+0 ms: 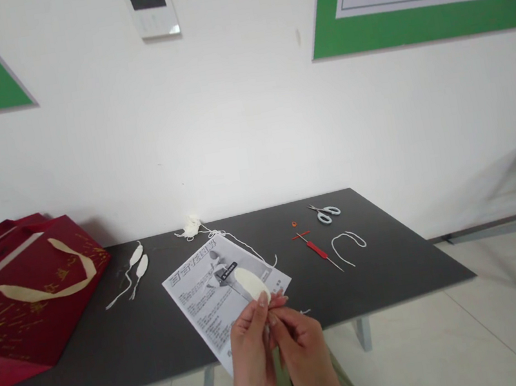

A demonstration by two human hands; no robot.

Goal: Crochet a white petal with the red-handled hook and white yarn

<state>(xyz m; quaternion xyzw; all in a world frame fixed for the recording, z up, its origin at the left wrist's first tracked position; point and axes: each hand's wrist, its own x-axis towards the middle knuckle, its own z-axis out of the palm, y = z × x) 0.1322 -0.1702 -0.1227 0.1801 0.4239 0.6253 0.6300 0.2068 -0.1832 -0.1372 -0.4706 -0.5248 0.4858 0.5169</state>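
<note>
A white petal-shaped crochet piece (252, 285) stands up above my hands, over the printed sheet. My left hand (252, 341) is closed, with the thumb pressed on the lower end of the piece. Close against it, my right hand (300, 336) is pinched just below the piece; what lies between its fingertips is hidden. A short white yarn end (306, 310) shows beside the right hand. Under and beyond the hands lies the printed paper sheet (197, 300), with a strand of white yarn (247, 245) across its upper edge.
To the right lie a red-handled crochet hook (316, 249), scissors (324, 214), an orange ring (293, 224) and a loose yarn piece (334, 247). Two similar white petals (139, 264) lie left, near a red gift bag (52, 284). A yarn bundle (191, 226) sits by the wall.
</note>
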